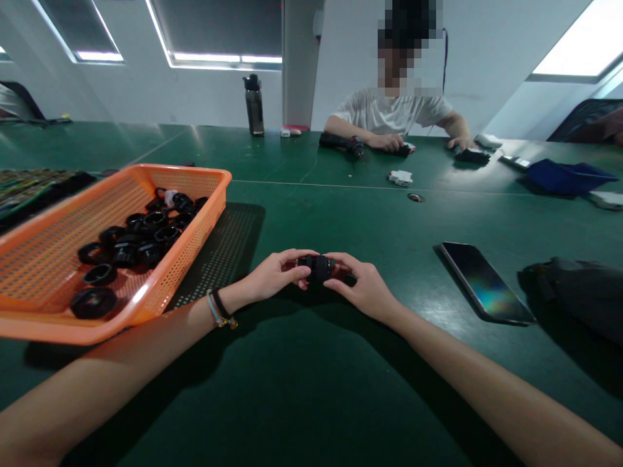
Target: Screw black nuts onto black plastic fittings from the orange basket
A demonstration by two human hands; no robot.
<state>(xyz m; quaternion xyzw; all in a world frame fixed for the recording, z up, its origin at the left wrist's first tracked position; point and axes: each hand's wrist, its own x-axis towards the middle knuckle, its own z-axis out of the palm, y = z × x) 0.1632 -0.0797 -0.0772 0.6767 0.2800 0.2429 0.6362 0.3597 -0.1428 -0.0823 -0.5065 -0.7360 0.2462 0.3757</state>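
A small black cylindrical plastic part (318, 267) with a ribbed middle is held level just above the green table (311, 389). My left hand (280, 274) grips its left end between thumb and fingers. On the other end, the fingers and thumb of my right hand (363, 285) are closed. A dark piece shows under the right fingers, too small to make out. To the left stands an orange perforated basket (195, 259) with several black plastic ring-shaped parts (156, 220) inside.
A phone (484, 282) and a dark cloth item (579, 295) lie to the right. Across the table a person (389, 120) handles dark pieces beside a black power tool (341, 143). A bottle (254, 107), a white part (400, 178) and a blue bin (569, 178) stand farther off.
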